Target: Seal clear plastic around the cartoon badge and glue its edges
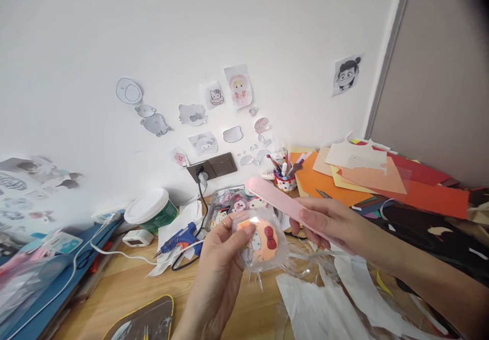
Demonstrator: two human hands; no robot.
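My left hand (223,258) is closed around a small round puffy figure (262,243), orange with a cartoon face and a red bow, wrapped in clear plastic or tape. It is held up above the wooden desk (126,289). My right hand (332,225) grips a long flat pink tool (277,200), which points up and to the left, just above the figure. The two hands are almost touching.
A blue hot glue gun (181,238) with its cable lies left of my hands. Behind are a green tub with a white lid (151,210), a wall socket (212,166), a pen cup (284,177) and stacked coloured paper (382,182). Paper scraps (324,304) lie below.
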